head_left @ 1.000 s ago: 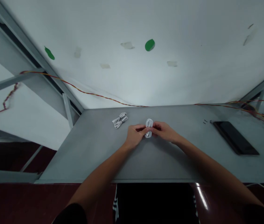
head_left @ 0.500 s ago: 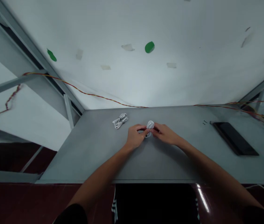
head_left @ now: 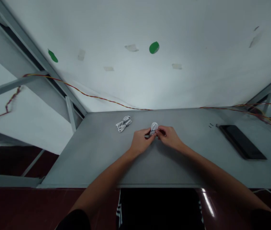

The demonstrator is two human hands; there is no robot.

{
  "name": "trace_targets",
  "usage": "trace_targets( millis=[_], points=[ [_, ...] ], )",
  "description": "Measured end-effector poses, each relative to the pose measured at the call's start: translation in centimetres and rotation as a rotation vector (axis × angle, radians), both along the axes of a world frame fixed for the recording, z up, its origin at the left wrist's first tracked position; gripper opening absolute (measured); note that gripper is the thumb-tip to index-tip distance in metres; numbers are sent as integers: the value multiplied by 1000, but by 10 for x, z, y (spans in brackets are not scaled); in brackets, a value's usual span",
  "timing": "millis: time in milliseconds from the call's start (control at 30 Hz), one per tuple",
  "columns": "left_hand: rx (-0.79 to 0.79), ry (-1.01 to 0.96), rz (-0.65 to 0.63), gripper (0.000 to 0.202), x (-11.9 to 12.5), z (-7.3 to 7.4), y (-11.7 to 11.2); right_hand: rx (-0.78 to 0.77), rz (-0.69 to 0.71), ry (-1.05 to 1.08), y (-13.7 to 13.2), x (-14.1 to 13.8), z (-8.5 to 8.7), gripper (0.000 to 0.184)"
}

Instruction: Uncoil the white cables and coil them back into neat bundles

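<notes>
A small looped bundle of white cable (head_left: 154,126) is held just above the grey tabletop, between my two hands. My left hand (head_left: 142,140) is closed, thumb and forefinger pinching the bundle from the left. A thin dark twist tie (head_left: 152,130) goes round the bundle's middle. At the bundle's right side my right hand (head_left: 169,135) is closed in a pinch where the tie runs; the fingertips hide its ends. Two or so more bundles of white cable (head_left: 124,124), bound with dark ties, lie on the table to the left, apart from my hands.
A black flat device (head_left: 242,142) lies on the tabletop (head_left: 97,153) at the right. Several short dark strips (head_left: 211,125) are beside it. Red-and-yellow twisted wire (head_left: 101,98) runs along the white back panel (head_left: 135,83). A metal frame (head_left: 70,113) bounds the left side.
My left hand has turned slightly and shifted right with the cable bundle. My right fingers have curled closer at its side. The loose bundles have stayed put.
</notes>
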State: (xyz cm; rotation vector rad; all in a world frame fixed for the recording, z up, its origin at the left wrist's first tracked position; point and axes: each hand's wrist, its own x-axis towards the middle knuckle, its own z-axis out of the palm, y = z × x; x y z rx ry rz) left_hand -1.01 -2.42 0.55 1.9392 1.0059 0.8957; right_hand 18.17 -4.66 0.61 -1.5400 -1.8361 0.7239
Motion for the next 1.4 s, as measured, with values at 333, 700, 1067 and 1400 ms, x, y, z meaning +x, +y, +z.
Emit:
trace_targets(
  millis=[333, 700, 1067, 1400],
  points=[
    [126, 207, 34, 13, 3, -7, -2, -5, 16, 19, -3, -4, 4, 36],
    [-157, -66, -4, 36, 4, -5, -3, -79, 50, 157, 0, 3, 3, 37],
    [-330, -227, -76, 38, 2, 1, 3, 299, 75, -164, -6, 4, 7, 28],
    [-375, -301, -91, 35, -1, 4, 5, 184, 88, 11, -7, 4, 18, 29]
  ],
)
